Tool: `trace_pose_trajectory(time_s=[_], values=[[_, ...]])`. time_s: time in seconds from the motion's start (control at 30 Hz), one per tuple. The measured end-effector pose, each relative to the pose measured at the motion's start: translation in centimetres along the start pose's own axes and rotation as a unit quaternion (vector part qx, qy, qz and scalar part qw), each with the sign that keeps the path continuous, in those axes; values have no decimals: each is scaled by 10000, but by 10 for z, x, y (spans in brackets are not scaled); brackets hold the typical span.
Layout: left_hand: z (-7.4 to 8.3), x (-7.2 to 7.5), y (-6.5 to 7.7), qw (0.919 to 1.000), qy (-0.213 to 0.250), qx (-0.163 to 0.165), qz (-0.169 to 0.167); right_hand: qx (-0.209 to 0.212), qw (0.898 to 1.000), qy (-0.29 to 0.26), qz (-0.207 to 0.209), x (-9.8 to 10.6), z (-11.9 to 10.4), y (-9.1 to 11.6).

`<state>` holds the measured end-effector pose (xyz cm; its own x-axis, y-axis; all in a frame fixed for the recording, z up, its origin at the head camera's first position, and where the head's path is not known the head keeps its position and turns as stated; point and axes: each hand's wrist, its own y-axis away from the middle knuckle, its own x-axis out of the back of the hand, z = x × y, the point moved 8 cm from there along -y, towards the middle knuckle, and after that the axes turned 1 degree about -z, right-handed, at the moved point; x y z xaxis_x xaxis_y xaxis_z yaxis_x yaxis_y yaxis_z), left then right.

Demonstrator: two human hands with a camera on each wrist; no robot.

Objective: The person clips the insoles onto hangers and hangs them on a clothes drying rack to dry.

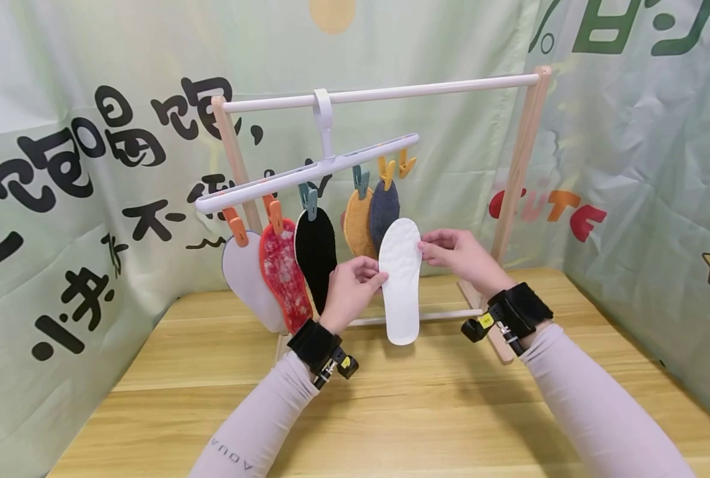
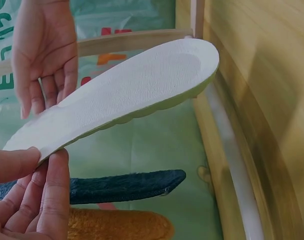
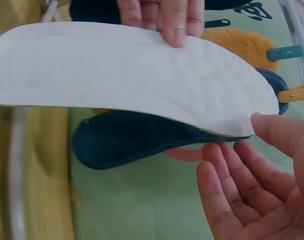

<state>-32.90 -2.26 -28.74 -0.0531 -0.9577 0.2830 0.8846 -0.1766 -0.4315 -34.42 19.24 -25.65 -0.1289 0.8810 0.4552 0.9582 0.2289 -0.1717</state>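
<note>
A white insole [image 1: 401, 285], toe end up, is held upright between both hands in front of the hanger [image 1: 331, 162]. My left hand [image 1: 352, 289] pinches its left edge, thumb on the face toward me and fingers behind, as the left wrist view shows. On the opposite edge, nearer the toe, my right hand [image 1: 459, 255] holds it with the thumb tip [image 3: 259, 122] and index finger, the other fingers loosely extended. Behind it hang a dark blue insole [image 1: 385, 209] from a yellow clip [image 1: 387, 174] and a mustard insole [image 1: 358, 226]. Another yellow clip [image 1: 407, 164] hangs at the hanger's right end, holding nothing.
Further left on the hanger hang a black insole [image 1: 314, 249], a red patterned insole [image 1: 284, 272] and a pale insole [image 1: 250, 279]. The hanger hooks over the white rail [image 1: 426, 88] of a wooden stand [image 1: 522, 159]. The stand rests on a wood-grain table [image 1: 450, 411].
</note>
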Motion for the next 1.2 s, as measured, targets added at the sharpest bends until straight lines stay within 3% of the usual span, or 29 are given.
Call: trace_pose_trajectory(time_s=[0.67,1.2], values=[[1,-13,-15,9999,97,-51,16,267,9971,175,697,34,-61,-29],[-1,-21,-21,9997,211,142,-6,385,9953,-39,892,35,-88,-58]])
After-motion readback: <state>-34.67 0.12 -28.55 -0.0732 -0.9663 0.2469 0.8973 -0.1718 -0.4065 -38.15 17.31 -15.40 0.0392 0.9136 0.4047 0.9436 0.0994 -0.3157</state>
